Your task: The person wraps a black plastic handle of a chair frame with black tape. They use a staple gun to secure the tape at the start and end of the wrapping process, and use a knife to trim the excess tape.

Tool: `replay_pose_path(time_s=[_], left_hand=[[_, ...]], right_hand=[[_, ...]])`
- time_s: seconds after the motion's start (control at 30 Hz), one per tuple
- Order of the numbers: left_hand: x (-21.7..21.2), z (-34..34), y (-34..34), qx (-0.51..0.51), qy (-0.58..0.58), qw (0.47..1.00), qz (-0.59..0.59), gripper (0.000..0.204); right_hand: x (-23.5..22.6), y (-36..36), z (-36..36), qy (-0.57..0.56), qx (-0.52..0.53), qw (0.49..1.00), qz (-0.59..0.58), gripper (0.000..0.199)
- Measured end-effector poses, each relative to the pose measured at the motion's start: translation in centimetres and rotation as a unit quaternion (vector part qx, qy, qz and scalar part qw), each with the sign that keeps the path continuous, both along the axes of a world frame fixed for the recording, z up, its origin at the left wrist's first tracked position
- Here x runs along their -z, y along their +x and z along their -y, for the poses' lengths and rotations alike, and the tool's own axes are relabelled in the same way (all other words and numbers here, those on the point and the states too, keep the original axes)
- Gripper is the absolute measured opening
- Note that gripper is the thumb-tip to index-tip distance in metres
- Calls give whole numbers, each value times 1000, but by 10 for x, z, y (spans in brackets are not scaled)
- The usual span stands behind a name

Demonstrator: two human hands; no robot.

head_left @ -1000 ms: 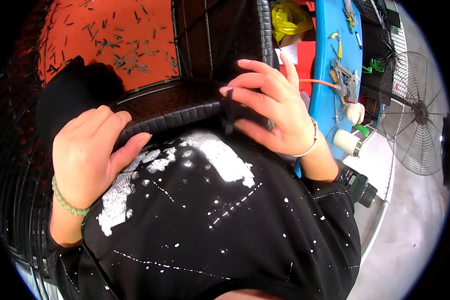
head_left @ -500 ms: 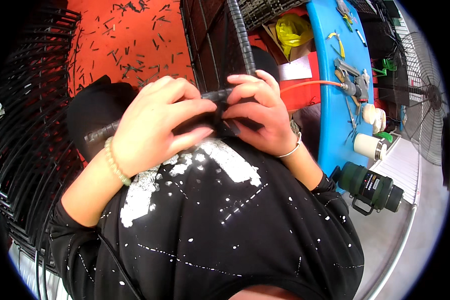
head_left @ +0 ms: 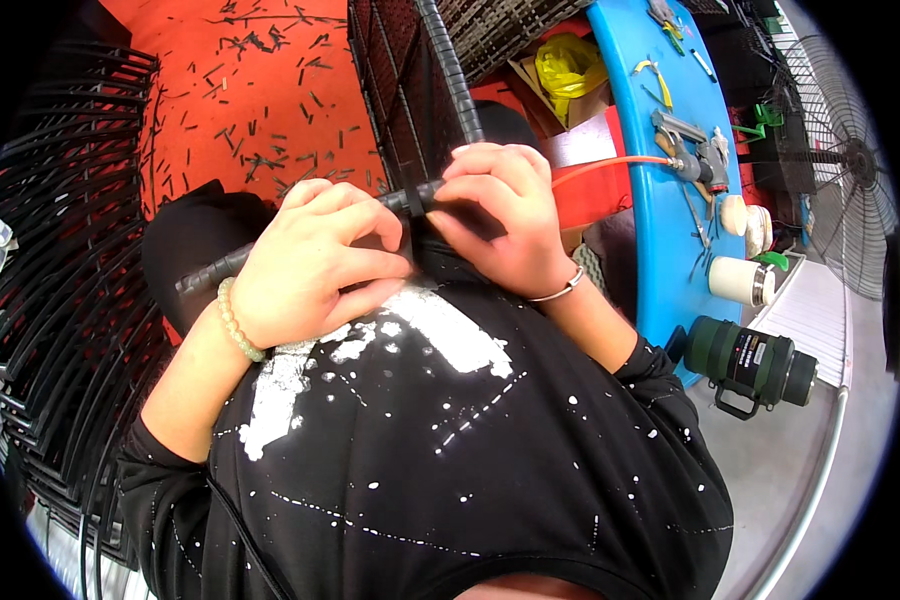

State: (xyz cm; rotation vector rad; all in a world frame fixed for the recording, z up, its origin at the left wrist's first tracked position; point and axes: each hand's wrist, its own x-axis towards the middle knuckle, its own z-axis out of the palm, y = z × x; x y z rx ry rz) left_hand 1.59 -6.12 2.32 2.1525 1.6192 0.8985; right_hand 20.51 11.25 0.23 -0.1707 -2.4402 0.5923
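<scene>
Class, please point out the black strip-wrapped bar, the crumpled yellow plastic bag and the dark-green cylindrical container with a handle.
Black strip-wrapped bar (head_left: pixel 217 268), head view: its left stretch.
Crumpled yellow plastic bag (head_left: pixel 570 74), head view: its middle.
Dark-green cylindrical container (head_left: pixel 748 360), head view: its body's side.

1. Left forearm (head_left: pixel 188 388) slants up and inward, its wrist (head_left: pixel 238 320) nearly straight.
2. Left hand (head_left: pixel 315 260) shows its back, fingers bent rightward, thumb (head_left: pixel 370 300) stretched below them.
3. Right forearm (head_left: pixel 602 332) angles up and leftward.
4. Right hand (head_left: pixel 505 220) curls, fingertips drawn in near its thumb.
5. Both hands face each other, close but apart.
</scene>
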Motion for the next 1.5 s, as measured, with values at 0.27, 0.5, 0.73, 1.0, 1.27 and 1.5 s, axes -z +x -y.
replay_pose_path(time_s=[0.27, 0.5, 0.73, 1.0, 1.27, 1.5], left_hand=[[1, 0, 1, -3, 1, 1000, 18, 13], [2, -1, 2, -3, 24, 999, 27, 13], [0, -3, 1, 1, 16, 1000, 20, 13], [1, -5, 0, 1, 16, 999, 40, 18], [-4, -18, -1, -102, 18, 991, 88, 32], [-7, -43, -17, -54, 92, 990, -92, 29]], right_hand=[[10, -7, 13, -14, 36, 999, -3, 37], [14, -9, 18, -21, 52, 998, -20, 38], [13, -11, 23, -30, 70, 996, -37, 38], [14, -5, 19, -48, 56, 997, -14, 35], [18, -1, 11, -34, 39, 999, 2, 33], [21, -1, 10, -27, 33, 999, -16, 31]])
